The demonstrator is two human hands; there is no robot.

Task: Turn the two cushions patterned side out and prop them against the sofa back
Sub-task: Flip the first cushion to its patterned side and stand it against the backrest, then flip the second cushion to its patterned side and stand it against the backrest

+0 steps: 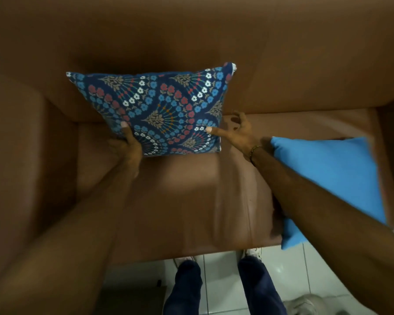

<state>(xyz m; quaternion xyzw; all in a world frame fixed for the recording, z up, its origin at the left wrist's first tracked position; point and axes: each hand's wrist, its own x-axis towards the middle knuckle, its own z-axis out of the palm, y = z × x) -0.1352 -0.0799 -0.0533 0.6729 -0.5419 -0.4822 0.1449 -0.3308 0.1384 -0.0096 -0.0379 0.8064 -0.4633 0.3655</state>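
While the patterned cushion (155,110) already shows its floral face and stands on the seat by the sofa back (214,42), I judge the first half nearly done. My left hand (126,147) grips its lower corner, thumb on the print; my right hand (239,133) is spread loose, thumb touching its edge. What's left is the blue cushion (328,178), lying flat at the seat's right end, plain side up.

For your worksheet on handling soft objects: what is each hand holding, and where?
The left hand pinches the patterned cushion at its lower left corner. The right hand only touches its right edge with open fingers.
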